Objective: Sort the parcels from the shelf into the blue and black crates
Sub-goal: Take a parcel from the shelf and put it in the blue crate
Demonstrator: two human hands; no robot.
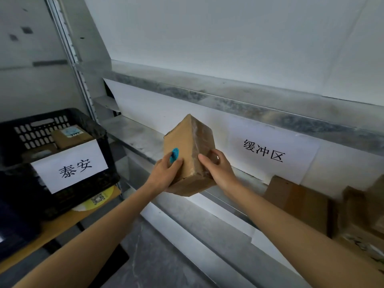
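yellow QR disc [99, 199], white wall [228, 38], grey floor [158, 258]

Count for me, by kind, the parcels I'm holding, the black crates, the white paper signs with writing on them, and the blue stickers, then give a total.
Brown cardboard parcel, gripped by left hand and right hand: 1
Black slatted plastic crate: 1
White paper signs with black characters: 2
Round blue sticker on the held parcel: 1
Total: 5

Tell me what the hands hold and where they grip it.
A brown cardboard parcel with a round blue sticker: the left hand grips its stickered face, the right hand its taped face, both near the lower end.
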